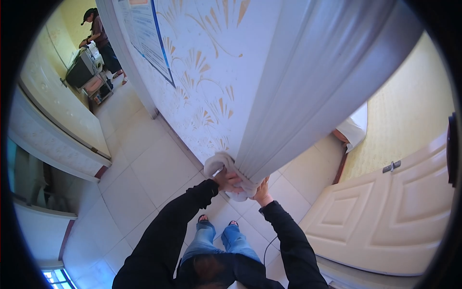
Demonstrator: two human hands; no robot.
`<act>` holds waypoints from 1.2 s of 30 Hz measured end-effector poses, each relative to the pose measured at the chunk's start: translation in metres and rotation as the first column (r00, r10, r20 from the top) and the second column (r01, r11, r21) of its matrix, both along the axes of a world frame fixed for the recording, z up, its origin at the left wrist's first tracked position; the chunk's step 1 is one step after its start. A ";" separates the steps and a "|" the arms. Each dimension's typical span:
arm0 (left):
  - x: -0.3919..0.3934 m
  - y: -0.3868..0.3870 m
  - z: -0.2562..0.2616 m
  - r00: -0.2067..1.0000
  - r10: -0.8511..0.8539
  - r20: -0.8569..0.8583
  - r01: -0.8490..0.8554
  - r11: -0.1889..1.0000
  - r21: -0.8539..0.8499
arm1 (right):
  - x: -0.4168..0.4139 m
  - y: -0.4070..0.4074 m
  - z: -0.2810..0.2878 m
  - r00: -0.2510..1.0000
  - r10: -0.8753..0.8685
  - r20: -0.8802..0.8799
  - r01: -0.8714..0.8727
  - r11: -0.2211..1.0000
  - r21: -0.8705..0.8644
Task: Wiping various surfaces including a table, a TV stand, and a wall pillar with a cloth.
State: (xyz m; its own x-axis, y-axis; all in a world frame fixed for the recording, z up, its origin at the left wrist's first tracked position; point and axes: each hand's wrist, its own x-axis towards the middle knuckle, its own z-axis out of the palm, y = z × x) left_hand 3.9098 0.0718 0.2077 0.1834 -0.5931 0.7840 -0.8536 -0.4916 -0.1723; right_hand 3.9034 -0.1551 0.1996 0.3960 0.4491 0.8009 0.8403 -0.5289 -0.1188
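Note:
A pale cloth (218, 161) lies bunched against the lower visible part of a white door frame (285, 94). My left hand (228, 180) is closed on the cloth, pressing it at the frame's left edge beside the patterned wall (202, 72). On the frame's other side, my right hand (262, 191) touches the cloth's right end, its fingers extended up along the frame; whether they grip the cloth cannot be told.
A cream panelled door (346, 216) stands at the right. Another door (68, 97) is at the left, near a person (99, 30) by a cart (95, 85). A poster (148, 36) bearing writing hangs on the wall. A thin cable (266, 249) runs beside my right arm.

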 end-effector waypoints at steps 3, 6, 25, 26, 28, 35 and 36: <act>0.000 0.004 -0.036 0.999 -0.032 -0.043 0.031 0.999 -0.030 | -0.007 -0.005 -0.022 0.997 -0.039 -0.071 0.035 0.998 -0.053; -0.010 0.006 -0.076 0.982 0.038 -0.188 -0.015 0.992 0.122 | -0.007 -0.016 -0.064 0.990 0.026 -0.136 -0.041 0.993 -0.114; -0.014 -0.015 0.011 0.998 0.023 -0.058 -0.026 0.999 -0.043 | -0.007 -0.011 -0.014 0.993 0.022 -0.113 -0.020 1.000 0.017; -0.010 -0.015 0.029 1.000 0.002 0.020 0.000 0.996 -0.090 | -0.003 -0.010 0.004 0.993 0.018 -0.116 -0.015 1.000 0.021; -0.004 -0.013 0.076 0.995 -0.007 0.096 0.019 0.991 -0.130 | 0.007 -0.010 0.054 0.998 0.035 -0.057 -0.041 0.993 -0.114; 0.002 -0.021 0.273 0.980 0.047 0.193 0.005 0.965 -0.261 | 0.046 0.011 0.215 0.993 -0.018 0.119 0.011 0.998 0.056; 0.006 -0.029 0.305 0.981 0.012 0.192 0.045 0.957 -0.287 | 0.054 0.001 0.247 0.981 -0.059 0.183 0.045 0.996 0.076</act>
State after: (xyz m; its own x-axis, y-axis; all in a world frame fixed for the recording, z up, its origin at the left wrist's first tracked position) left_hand 3.9159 0.0427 0.5123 0.0062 -0.3378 0.9412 -0.8274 -0.5303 -0.1849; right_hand 3.9576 -0.1542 0.4470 0.2591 0.3711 0.8917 0.8229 -0.5682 -0.0026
